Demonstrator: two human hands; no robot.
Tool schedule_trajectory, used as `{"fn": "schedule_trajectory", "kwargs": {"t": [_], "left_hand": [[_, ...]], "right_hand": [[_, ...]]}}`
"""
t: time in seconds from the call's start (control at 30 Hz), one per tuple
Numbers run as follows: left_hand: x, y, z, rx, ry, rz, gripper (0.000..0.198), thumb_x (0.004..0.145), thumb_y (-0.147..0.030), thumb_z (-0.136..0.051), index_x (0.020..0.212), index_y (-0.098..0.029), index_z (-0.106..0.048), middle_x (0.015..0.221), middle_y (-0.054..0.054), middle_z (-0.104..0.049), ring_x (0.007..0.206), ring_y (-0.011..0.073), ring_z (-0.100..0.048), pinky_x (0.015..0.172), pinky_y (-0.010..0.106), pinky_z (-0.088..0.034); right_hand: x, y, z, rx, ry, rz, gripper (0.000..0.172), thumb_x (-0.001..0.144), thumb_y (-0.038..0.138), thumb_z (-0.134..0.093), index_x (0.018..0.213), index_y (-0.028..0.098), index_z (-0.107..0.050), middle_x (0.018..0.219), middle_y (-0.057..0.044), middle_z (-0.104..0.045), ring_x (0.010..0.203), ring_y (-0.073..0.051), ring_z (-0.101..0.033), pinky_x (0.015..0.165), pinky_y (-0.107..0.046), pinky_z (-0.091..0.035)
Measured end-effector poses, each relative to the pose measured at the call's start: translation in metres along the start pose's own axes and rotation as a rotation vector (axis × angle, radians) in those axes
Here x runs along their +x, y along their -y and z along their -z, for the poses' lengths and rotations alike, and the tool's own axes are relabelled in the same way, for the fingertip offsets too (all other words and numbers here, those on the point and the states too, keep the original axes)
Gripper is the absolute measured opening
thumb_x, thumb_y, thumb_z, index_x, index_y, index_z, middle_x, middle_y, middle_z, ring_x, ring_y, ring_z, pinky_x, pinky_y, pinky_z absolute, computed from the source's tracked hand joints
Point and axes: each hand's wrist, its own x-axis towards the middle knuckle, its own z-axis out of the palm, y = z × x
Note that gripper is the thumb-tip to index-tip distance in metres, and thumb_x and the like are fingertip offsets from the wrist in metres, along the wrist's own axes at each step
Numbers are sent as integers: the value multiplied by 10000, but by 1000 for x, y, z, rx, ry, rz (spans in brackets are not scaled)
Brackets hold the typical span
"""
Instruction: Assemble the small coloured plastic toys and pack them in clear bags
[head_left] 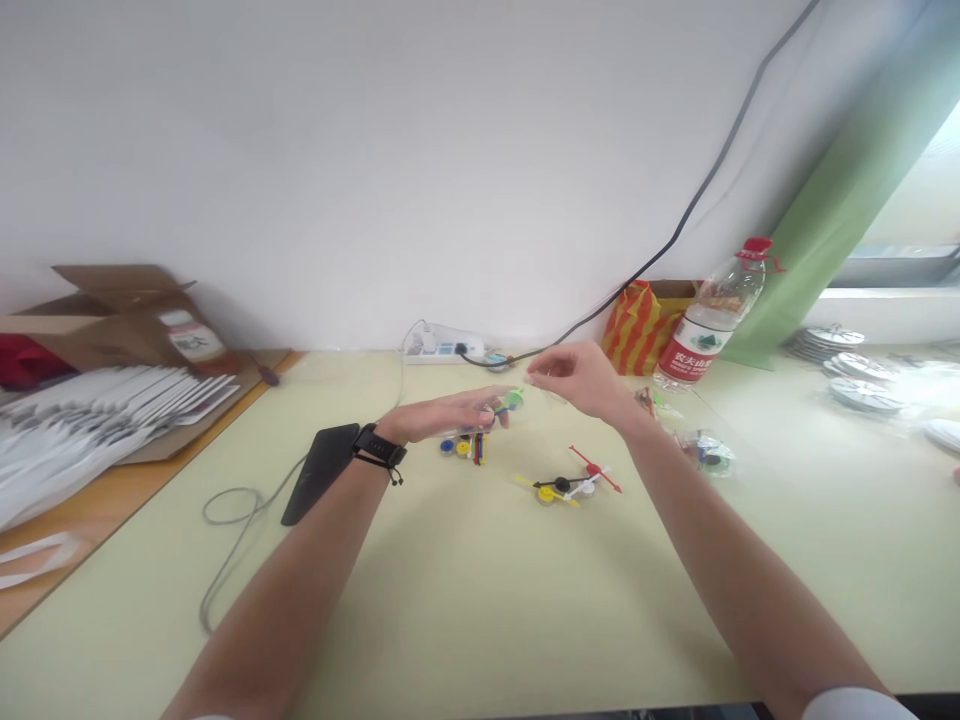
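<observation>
My left hand (450, 413) reaches out flat over the pale green table (465, 600), palm up, fingers stretched, with small coloured plastic pieces (507, 403) resting at its fingertips. My right hand (577, 378) hovers just to the right of it, fingers curled in a pinch; what it holds is too small to make out. Under the left hand lie little coloured buttons and sticks (466, 447). Nearer me lies a cluster of red, yellow, white and black clock-hand pieces (571, 482). A black band sits on my left wrist.
A water bottle (711, 325) and a red-and-yellow striped bag (636, 325) stand at the back right. A power strip (444, 347) lies by the wall. A black flat object (319, 470) with a grey cable lies left. White stacked sheets (97, 415) and cardboard boxes sit far left. Round discs (855, 385) lie right.
</observation>
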Motion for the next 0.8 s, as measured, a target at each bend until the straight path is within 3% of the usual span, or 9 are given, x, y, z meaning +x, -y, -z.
{"fn": "schedule_trajectory", "kwargs": {"t": [0.17, 0.3, 0.4, 0.6, 0.7, 0.8], "left_hand": [[2, -2, -2, -39, 30, 20, 756, 968, -462, -643, 1653, -351, -341, 1354, 92, -597, 1227, 264, -531, 1008, 378, -429], [2, 1, -1, -92, 35, 25, 746, 949, -382, -668, 1636, -356, -379, 1461, 83, -568, 1316, 281, -520, 1065, 391, -425], [3, 6, 0, -144, 30, 35, 749, 933, -355, -690, 1623, -376, -398, 1620, 56, -450, 1389, 292, -493, 1126, 411, -408], [4, 12, 3, -178, 20, 25, 732, 917, -355, -711, 1597, -381, -443, 1713, 18, -337, 1492, 295, -395, 1221, 452, -340], [2, 11, 5, -188, 23, 43, 718, 932, -366, -704, 1597, -388, -436, 1716, 18, -333, 1515, 291, -373, 1223, 435, -334], [-2, 9, 8, -217, 26, 51, 717, 947, -375, -695, 1605, -404, -412, 1703, 36, -357, 1507, 300, -398, 1219, 452, -324]], "right_hand": [[1, -2, -13, -39, 21, 4, 196, 733, 332, -781, 718, 185, -652, 644, 17, -607, 597, -131, -511, 530, -252, -380], [2, -8, -16, -151, -14, -10, 179, 752, 331, -780, 677, 195, -690, 650, 10, -616, 613, -141, -492, 562, -271, -372], [4, -15, -19, -189, -48, -17, 194, 744, 375, -817, 696, 205, -737, 736, -16, -663, 653, -162, -529, 590, -290, -392], [6, -17, -26, -49, 19, 2, 337, 783, 558, -813, 723, 227, -787, 1070, -75, -752, 986, -256, -675, 790, -345, -498], [2, -11, -17, 15, 140, -21, 431, 938, 620, -641, 827, 246, -822, 1176, -72, -744, 1123, -273, -658, 910, -372, -504], [-5, -2, -1, 49, 198, -108, 529, 1046, 654, -439, 1000, 309, -838, 1390, -17, -667, 1323, -283, -562, 1117, -410, -410]]}}
